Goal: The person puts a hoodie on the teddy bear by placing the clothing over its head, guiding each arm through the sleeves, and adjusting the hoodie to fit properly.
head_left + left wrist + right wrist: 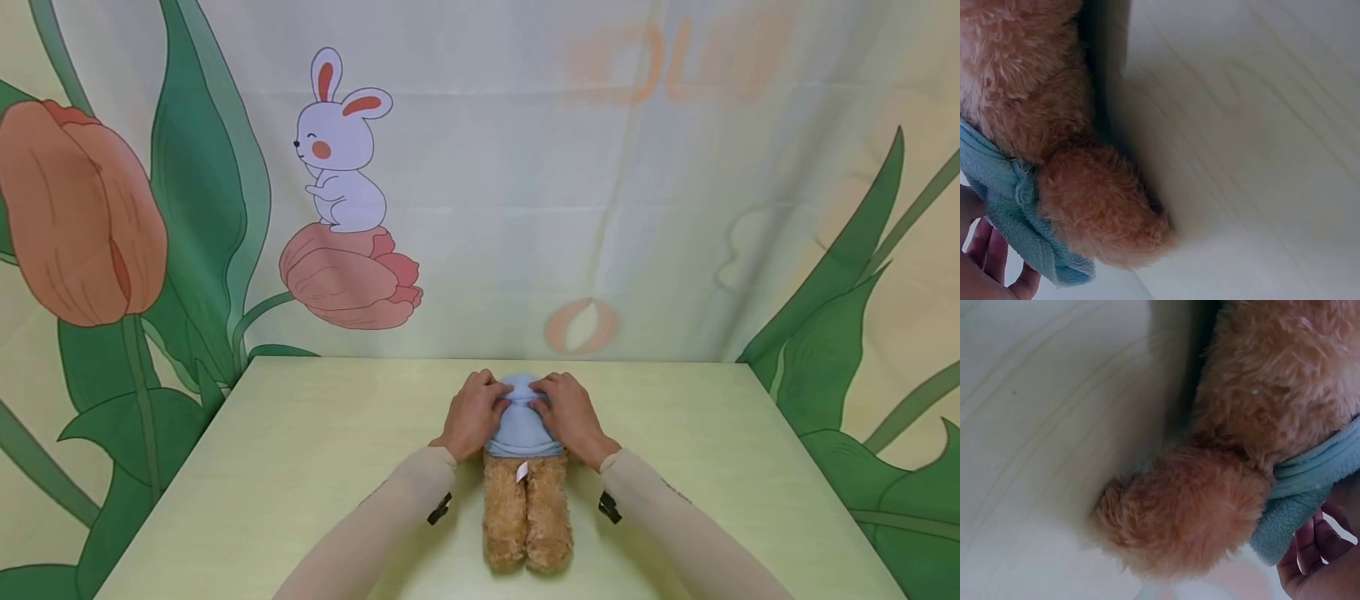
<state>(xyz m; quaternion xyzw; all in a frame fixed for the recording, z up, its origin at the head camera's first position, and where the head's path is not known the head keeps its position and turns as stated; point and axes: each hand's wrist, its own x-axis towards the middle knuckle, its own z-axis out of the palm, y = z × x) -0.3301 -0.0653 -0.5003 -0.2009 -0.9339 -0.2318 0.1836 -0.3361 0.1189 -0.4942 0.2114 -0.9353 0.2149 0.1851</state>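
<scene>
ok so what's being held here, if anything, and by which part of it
The light-blue cloth on the brown plush toy: the left hand and right hand pinch its far part, one from each side.

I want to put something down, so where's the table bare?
The table is bare from the left grip and left sleeve to its left edge, and from the right grip and right sleeve to its right edge. It's crowded in the middle, where both grips hold the blue cloth on the brown plush toy.

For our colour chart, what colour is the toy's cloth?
The cloth is light blue, clearest in head view.
</scene>
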